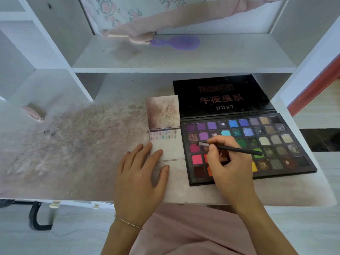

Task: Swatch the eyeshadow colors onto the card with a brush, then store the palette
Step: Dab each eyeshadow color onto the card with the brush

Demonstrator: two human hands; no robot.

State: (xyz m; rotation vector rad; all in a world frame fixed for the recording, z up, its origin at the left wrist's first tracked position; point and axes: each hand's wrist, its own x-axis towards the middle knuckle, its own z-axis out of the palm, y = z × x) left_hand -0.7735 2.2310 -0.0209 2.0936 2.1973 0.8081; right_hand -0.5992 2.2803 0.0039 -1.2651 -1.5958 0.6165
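A black eyeshadow palette (276, 144) lies open on the desk at the right, its lid (222, 96) flat behind the rows of colour pans. Left of it lies a folded pale card (171, 146) with a row of small colour swatches near its upper fold. My left hand (139, 173) rests flat on the card's lower left part, fingers straight. My right hand (230, 162) pinches a thin black brush (235, 149); the brush's pale tip sits over the pans at the palette's left side, near a pink pan. The hand hides several pans.
The desk top (73, 144) is stained with powder to the left. A shelf (184, 56) above holds a purple hairbrush (176, 42) and a pink item (139, 38). Another pink object (34, 113) lies at far left. White cabinet walls stand on both sides.
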